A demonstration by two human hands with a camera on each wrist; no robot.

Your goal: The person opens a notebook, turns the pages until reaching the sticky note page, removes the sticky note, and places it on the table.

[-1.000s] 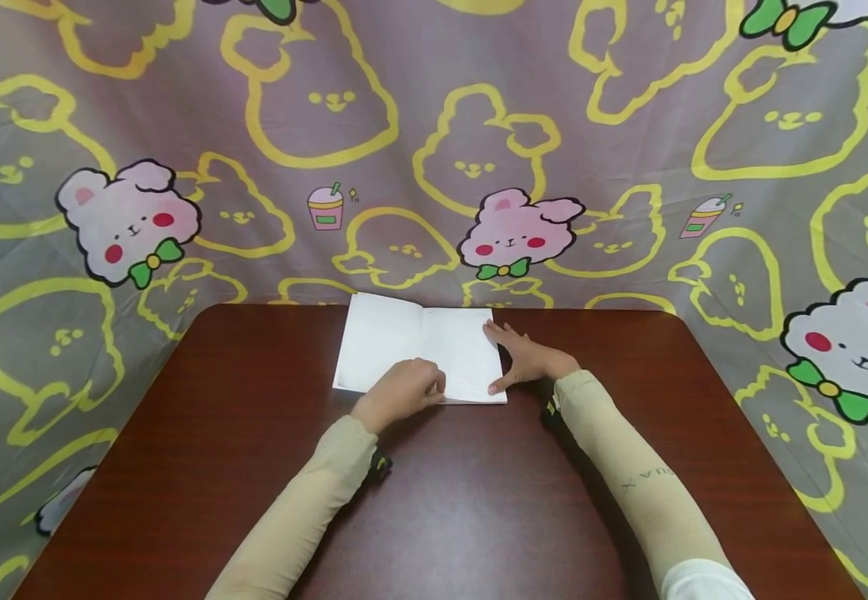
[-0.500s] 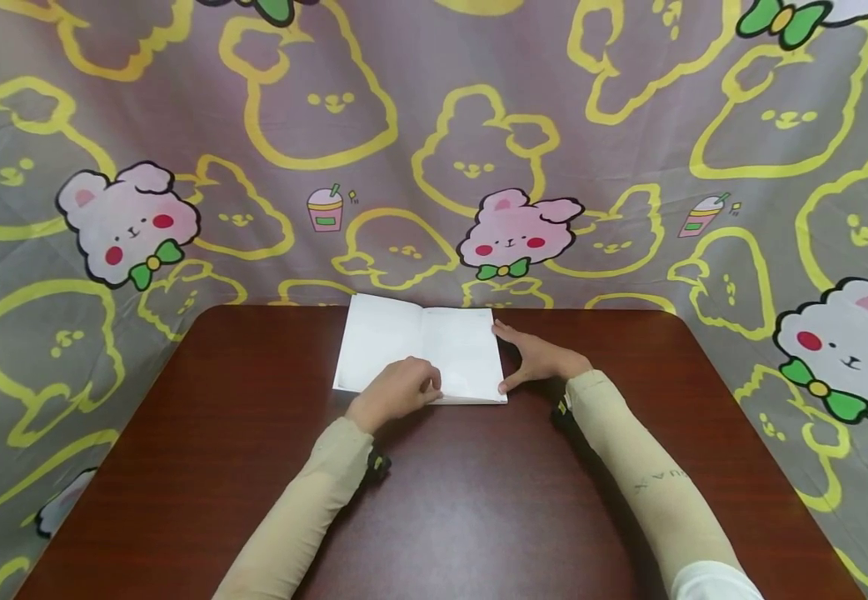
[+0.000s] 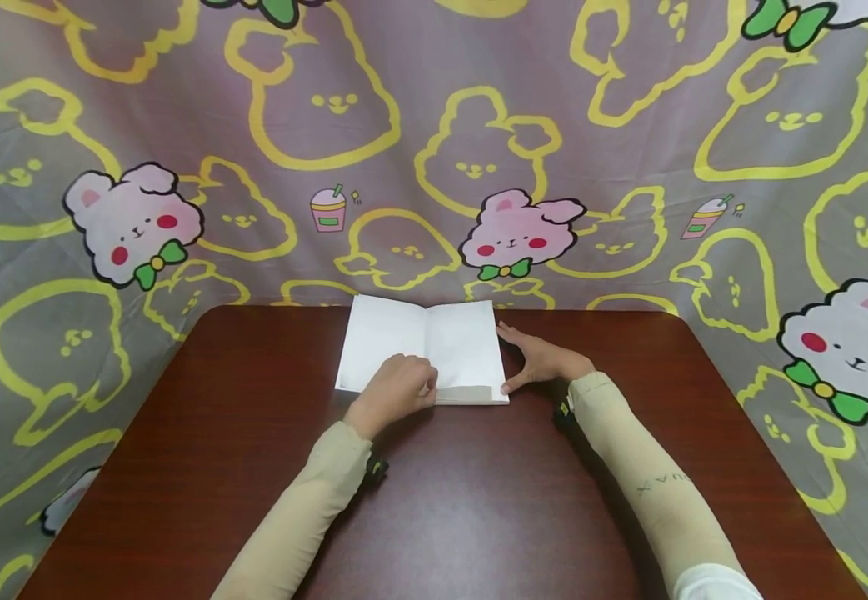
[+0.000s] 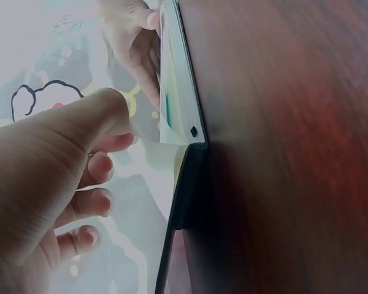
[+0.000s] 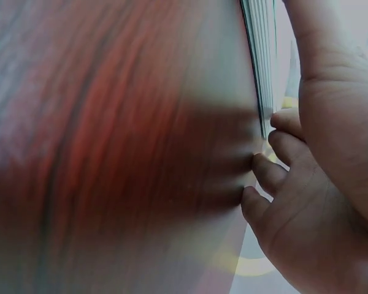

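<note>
A book with blank-looking white pages (image 3: 377, 337) lies spread out near the table's far edge. Over its lower middle is my left hand (image 3: 396, 387), whose thumb and index finger pinch a lifted page (image 4: 156, 154), as the left wrist view shows. That page rises in a curve over the right half, with the page block showing below it. At the right side, my right hand (image 3: 542, 360) has its thumb by the near corner and its other fingers spread along the side edge. In the right wrist view its fingertips are right beside the book's edge (image 5: 257, 67).
The brown wooden table (image 3: 479, 492) reaches from the book toward me. Behind its far edge and along both sides hangs a patterned curtain (image 3: 434, 108) with cartoon bunnies and yellow outlines.
The page at my left hand has lifted off the right half of the book. My right hand has shifted slightly right, off the page to the book's edge.
</note>
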